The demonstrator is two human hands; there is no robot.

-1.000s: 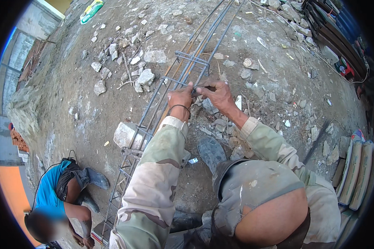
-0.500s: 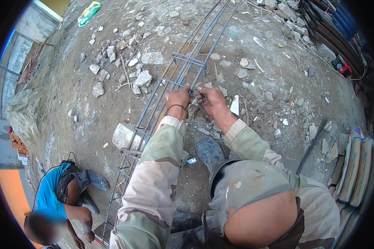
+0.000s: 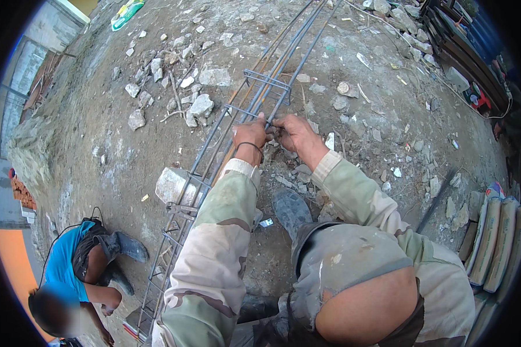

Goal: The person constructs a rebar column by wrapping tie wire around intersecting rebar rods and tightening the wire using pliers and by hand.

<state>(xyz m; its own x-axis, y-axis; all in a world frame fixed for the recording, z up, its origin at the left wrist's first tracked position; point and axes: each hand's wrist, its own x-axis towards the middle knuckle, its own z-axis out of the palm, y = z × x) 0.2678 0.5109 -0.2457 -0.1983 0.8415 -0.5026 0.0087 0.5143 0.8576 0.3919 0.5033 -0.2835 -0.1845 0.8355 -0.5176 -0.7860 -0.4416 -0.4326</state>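
A long rebar cage (image 3: 288, 55) of bluish and rusty bars runs from the top middle to the lower left. Square stirrups (image 3: 266, 80) cross it just beyond my hands. My left hand (image 3: 250, 139) is closed on the bars near one stirrup, its thumb pressed to the steel. Right beside it, my right hand (image 3: 297, 136) has its fingers curled in a pinch against the outer bar. Whatever lies between those fingers is too small and hidden to name. A dark band circles my left wrist.
A pale stone block (image 3: 173, 186) touches the cage's left side. Broken stones (image 3: 201, 107) litter the dirt. At lower left a co-worker in a blue shirt (image 3: 63, 260) crouches by the cage. Stacked sacks (image 3: 501, 243) stand at right; dark beams (image 3: 457, 43) lie far right.
My right hand has drawn slightly closer to my left at the bar, its fingers more tucked in. The co-worker has shifted left and one of their hands has risen. The view has moved slightly.
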